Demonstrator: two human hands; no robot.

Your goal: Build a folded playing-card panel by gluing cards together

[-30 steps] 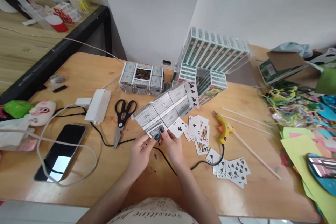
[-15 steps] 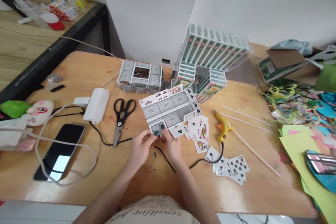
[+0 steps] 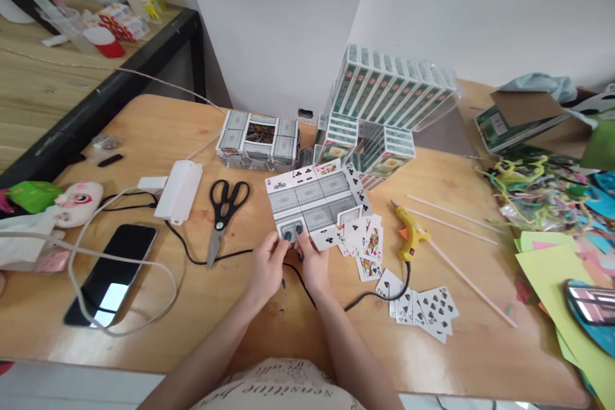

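A flat panel of joined playing cards (image 3: 310, 192) hangs above the table, patterned backs in the middle and faces along its edges. My left hand (image 3: 270, 262) pinches its near edge, thumb on top. Close beside it, my right hand (image 3: 311, 262) grips the same edge, its thumb also on the cards. One small card piece stands up near the panel's right corner. Loose cards (image 3: 372, 240) lie just right of the panel, and a fan of spades (image 3: 427, 307) lies nearer me. The yellow glue gun (image 3: 410, 234) rests to their right.
Black scissors (image 3: 222, 211) and a phone (image 3: 113, 275) lie on the left. Behind the panel stand a card-covered box (image 3: 259, 141) and stacked green card packs (image 3: 391, 86). Glue sticks (image 3: 473, 278) lie right, beside coloured paper (image 3: 548, 282) and scraps. A cable runs below my hands.
The card panel has turned slightly and shifted a little to the right at its left end. My left hand has moved right, closer to my right hand.
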